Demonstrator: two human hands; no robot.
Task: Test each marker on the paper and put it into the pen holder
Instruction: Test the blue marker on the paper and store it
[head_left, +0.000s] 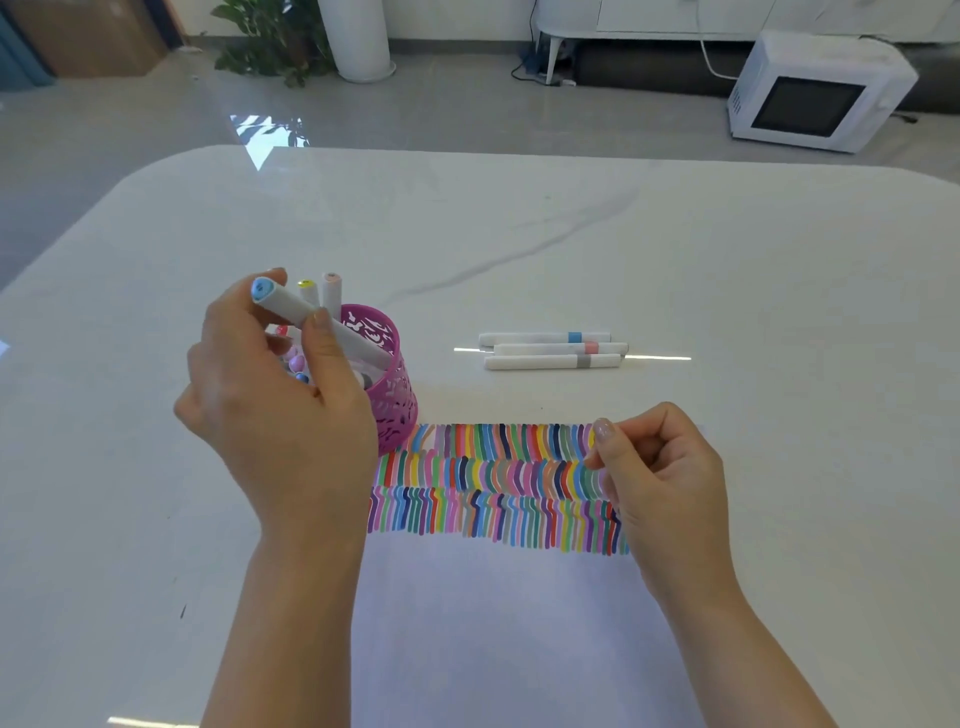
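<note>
- While the left hand (275, 415) hovers over the left half of the table (727, 260), its thumb and curled fingers pinch a white marker (301, 312) near the blue cap (262, 288).
- That marker is tilted, with the cap end up toward the table's left edge and the lower end down inside the pink pen holder (397, 400).
- The pen holder stands upright, touching the far left corner of the paper (509, 623), with the hand hiding its left side.
- More markers stand in it, among them one with a yellow cap (307, 287) and one with a pale pink cap (331, 286).
- The right hand (670, 488) is over the right end of the coloured strokes (493, 483). Its fingers are curled in and the thumb tip meets the forefinger, with nothing visible between them.
- The strokes fill three rows along the far edge of the paper, which lies at the near edge of the table.
- Three white markers (550, 351) lie side by side beyond the paper, roughly parallel to the table's near edge, with blue, pink and grey bands.
- On the floor past the far edge are a white microwave (815, 93) and a potted plant (270, 36).
</note>
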